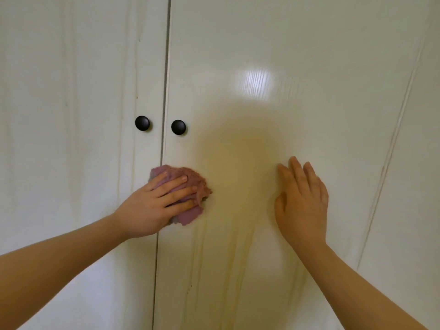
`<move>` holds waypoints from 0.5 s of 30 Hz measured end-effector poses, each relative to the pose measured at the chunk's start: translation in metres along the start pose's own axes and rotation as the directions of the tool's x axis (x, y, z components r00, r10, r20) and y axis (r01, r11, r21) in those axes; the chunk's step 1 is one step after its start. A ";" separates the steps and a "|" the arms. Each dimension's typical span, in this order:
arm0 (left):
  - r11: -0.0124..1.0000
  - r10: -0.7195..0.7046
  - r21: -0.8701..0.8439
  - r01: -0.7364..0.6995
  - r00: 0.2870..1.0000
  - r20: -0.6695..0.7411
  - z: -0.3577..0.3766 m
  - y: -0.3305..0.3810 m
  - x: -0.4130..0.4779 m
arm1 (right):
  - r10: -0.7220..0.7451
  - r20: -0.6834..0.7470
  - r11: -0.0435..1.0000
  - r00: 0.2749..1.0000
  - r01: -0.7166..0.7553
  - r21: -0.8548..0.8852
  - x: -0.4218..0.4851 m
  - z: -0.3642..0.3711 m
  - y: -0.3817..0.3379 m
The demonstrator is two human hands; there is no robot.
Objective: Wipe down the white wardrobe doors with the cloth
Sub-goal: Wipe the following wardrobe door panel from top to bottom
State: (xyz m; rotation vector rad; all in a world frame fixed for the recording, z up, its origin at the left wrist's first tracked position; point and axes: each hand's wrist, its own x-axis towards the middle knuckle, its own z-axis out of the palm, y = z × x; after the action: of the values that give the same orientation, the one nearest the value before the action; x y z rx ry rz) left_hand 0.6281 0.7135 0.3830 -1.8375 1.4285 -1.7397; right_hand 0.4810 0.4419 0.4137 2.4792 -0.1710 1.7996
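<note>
**Wiping at the seam, just below the knobs**

Presses the bunched purple cloth [190,214] onto the right door [309,55] with the left grip [152,206]. Works just right of the seam [164,115] between the two doors, a little below the pair of black knobs [178,127]. Spreads straight, open fingers over the cloth rather than curling round it, likely to share the pressure and stop the wad sliding on the glossy panel.

Lays the right grip [303,206] bare and flat on the same door, well to the right of the cloth. Points its straight fingers upward and holds nothing. Probably braces the body there and steadies the door against the push from the other side.

Touches the left door [71,91] with neither grip.

Shows a bright glare patch high on the right door and faint vertical streaks lower down. Cannot tell whether those are damp, staining or grain, nor how much of the surface is already wiped.

Seems to call next for broad strokes across the panel, with care near the knobs, where the loose edge of the cloth could snag.
</note>
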 end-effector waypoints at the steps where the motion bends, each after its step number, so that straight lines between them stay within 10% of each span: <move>1: 1.000 -0.025 -0.011 0.025 1.000 -0.009 0.000 0.001 -0.004 | 0.021 -0.002 1.000 1.000 -0.021 0.004 0.001 0.004 -0.007; 15: 0.998 -0.012 -0.058 0.009 0.999 -0.051 0.015 0.021 0.002 | 0.159 0.055 0.986 0.986 -0.156 -0.063 -0.005 0.007 -0.042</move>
State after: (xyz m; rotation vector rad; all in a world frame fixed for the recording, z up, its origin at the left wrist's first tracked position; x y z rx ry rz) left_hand 0.6307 0.6946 0.3652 -1.8448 1.5061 -1.7802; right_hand 0.4921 0.4825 0.4073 2.5444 -0.4292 1.7489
